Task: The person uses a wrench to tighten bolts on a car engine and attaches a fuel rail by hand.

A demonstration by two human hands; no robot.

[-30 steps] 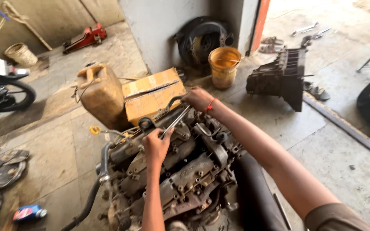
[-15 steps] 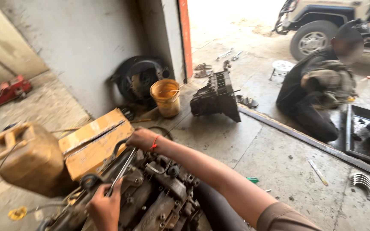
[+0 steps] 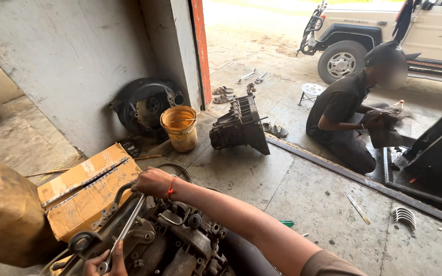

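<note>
We have the greasy engine (image 3: 164, 245) low in front of us beside the cardboard box (image 3: 90, 189), our right hand (image 3: 152, 181) clenched on its top to steady it, our left hand (image 3: 106, 261) gripping the wrench (image 3: 124, 232) (laid along it).
</note>
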